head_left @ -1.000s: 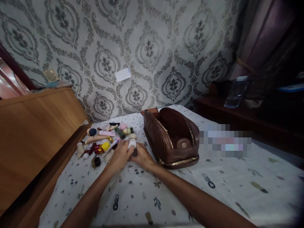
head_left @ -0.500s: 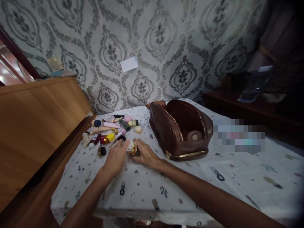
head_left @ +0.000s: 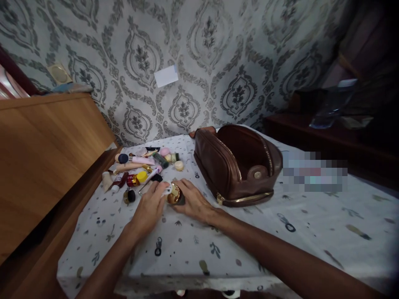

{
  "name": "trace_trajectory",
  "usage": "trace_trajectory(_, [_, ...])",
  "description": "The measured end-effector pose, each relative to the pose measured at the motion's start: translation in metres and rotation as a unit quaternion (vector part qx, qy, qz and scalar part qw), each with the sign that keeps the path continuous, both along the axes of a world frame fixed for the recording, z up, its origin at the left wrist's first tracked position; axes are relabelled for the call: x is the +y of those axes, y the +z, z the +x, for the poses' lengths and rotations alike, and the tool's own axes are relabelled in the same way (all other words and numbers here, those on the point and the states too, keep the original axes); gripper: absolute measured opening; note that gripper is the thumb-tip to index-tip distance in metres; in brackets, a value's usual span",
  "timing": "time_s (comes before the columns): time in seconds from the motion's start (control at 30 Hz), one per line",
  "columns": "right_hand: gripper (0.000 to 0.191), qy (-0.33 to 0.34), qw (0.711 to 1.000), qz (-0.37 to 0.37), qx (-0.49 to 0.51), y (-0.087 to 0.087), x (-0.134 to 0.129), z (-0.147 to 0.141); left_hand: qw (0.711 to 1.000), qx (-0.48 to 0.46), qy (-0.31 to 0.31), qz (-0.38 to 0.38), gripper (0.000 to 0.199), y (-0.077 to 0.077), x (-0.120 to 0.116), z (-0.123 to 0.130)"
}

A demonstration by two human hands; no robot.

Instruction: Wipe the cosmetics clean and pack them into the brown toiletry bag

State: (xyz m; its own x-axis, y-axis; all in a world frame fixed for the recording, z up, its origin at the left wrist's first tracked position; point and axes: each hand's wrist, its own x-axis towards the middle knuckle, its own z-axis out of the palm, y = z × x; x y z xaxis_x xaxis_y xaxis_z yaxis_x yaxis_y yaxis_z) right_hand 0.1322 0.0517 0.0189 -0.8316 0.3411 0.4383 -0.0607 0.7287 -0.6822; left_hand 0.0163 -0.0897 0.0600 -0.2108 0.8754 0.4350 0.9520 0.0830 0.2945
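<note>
My right hand is closed around a small round container with a shiny gold top, low over the cloth. Its exact kind is hard to make out. Close against it, my left hand pinches a small white piece, possibly a cloth or a cap, at the container's left side. Just left of that hand lie a small dark-lidded jar and a yellow-capped red bottle. To the right of my hands stands a brown leather toiletry bag, unzipped, its mouth gaping.
Several tubes, brushes and bottles lie in a cluster at the back left, among them a pink tube and a cream pot. A wooden cabinet borders the left side. A clear bottle stands on a dark shelf at right.
The view has shifted slightly. My left hand and the white piece have moved a little against the gold-topped container, showing more of its top. My right hand keeps its hold.
</note>
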Motion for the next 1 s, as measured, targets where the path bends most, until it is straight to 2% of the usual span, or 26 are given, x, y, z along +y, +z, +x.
trace_trajectory(0.13, [0.052,-0.001,1.0,0.0,0.004,-0.004,0.003,-0.001,0.998,0.05,-0.025,0.017,0.024,-0.006,0.005,0.005])
trace_trajectory(0.27, [0.05,-0.01,1.0,0.009,0.009,-0.007,0.005,-0.002,0.998,0.036,-0.032,0.045,0.033,-0.017,0.002,0.005])
trace_trajectory(0.37, [0.048,-0.012,0.999,0.023,0.02,-0.008,0.005,-0.003,0.999,0.025,-0.025,0.033,0.038,-0.021,0.001,-0.001])
trace_trajectory(0.53, [0.056,-0.016,0.999,0.038,0.008,-0.008,0.004,-0.002,0.999,-0.039,-0.003,0.003,0.037,-0.022,-0.001,-0.007])
trace_trajectory(0.77, [0.066,-0.017,0.999,0.032,0.006,-0.009,0.005,-0.002,0.998,-0.049,0.016,0.038,0.018,-0.017,0.002,-0.003])
trace_trajectory(0.9, [0.049,-0.043,0.999,-0.02,0.017,-0.006,0.005,-0.001,0.997,-0.017,-0.005,0.074,0.016,-0.016,0.002,-0.005])
trace_trajectory(1.0, [0.039,-0.045,0.998,-0.028,0.028,-0.004,0.005,0.001,0.994,0.006,-0.04,0.1,0.018,-0.016,0.001,-0.005])
